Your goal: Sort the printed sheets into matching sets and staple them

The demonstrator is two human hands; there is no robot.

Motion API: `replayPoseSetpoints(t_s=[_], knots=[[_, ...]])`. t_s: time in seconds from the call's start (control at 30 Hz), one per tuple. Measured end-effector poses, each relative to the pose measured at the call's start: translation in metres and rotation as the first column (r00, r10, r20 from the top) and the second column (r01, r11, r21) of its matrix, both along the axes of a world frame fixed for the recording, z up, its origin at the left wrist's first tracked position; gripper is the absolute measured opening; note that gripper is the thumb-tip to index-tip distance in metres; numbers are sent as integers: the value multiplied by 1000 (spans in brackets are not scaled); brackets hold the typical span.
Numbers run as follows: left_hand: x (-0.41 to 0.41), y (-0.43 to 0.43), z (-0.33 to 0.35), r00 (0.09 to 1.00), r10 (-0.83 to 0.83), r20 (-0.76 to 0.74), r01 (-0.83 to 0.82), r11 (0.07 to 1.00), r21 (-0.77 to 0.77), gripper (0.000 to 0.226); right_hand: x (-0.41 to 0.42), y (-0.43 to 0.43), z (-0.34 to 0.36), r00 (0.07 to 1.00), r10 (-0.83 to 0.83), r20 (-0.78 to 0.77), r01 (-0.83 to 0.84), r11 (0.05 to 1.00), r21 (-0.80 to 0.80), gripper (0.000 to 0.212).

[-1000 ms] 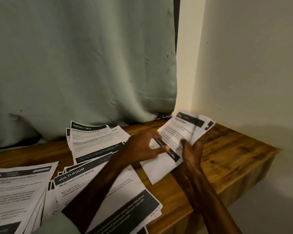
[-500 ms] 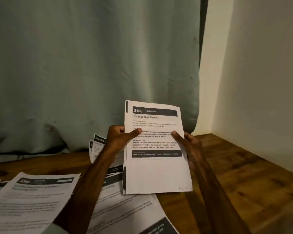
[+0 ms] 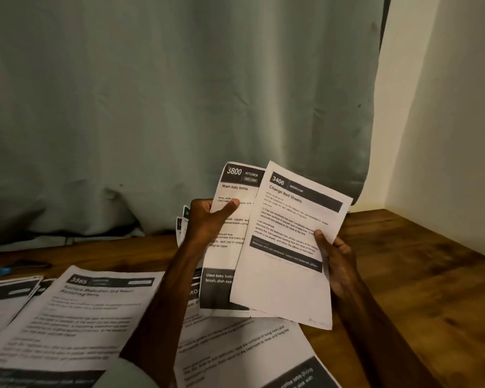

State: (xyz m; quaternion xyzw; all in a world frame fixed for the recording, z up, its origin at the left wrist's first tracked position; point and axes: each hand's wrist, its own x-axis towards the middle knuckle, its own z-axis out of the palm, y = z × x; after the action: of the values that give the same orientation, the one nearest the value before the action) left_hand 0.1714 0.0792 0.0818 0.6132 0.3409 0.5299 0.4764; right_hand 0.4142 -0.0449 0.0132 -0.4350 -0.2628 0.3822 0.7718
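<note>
- The left hand [image 3: 207, 222] has its fingers wrapped behind the white paper kitchen sheet [image 3: 233, 189], headed 3800 "Wash baby bottle", and its thumb lies across the front.
- The right hand [image 3: 337, 261] pinches the white paper bedroom sheet [image 3: 289, 275], headed 3406 "Change Bed Sheets", at its right edge, thumb on the print.
- The bedroom sheet leans toward one o'clock and overlaps the right side of the kitchen one. I'd say they are fanned like this so both black header bands can be read together; the numbers differ, so they look bound for different sets.
- Both sheets are held up off the brown wood-grain table [image 3: 420, 275], which is smooth, with dark streaks.
- The paper looks thin, matte and a little limp, and its lower corners curl slightly.
- At eight o'clock from the hands, a white paper stack headed 3565 [image 3: 76, 312] lies flat, with more sheets spread at six o'clock under the forearms.
- At nine o'clock sits a small dark object with a blue tip [image 3: 4, 271]. It may be the stapler, but the light is too dim to tell.
- A grey-green cloth curtain [image 3: 151, 107] hangs behind in soft folds, and a cream plaster wall [image 3: 445, 107] stands at three o'clock.
</note>
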Motion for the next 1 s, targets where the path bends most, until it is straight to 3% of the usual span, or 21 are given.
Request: replayPoseSetpoints(t_s=[0.23, 0.63, 1.0], knots=[[3, -2, -2, 998, -32, 48, 34, 999, -43, 26, -4, 0, 3, 1000, -8, 20, 7, 1000, 7, 36], [7, -1, -6, 997, -57, 51, 59, 997, -40, 21, 0, -4, 7, 999, 25, 20, -26, 999, 23, 37], [6, 0, -4, 989, -36, 143, 33, 999, 23, 13, 6, -4, 5, 981, 129, 143, -122, 991, -55, 36]])
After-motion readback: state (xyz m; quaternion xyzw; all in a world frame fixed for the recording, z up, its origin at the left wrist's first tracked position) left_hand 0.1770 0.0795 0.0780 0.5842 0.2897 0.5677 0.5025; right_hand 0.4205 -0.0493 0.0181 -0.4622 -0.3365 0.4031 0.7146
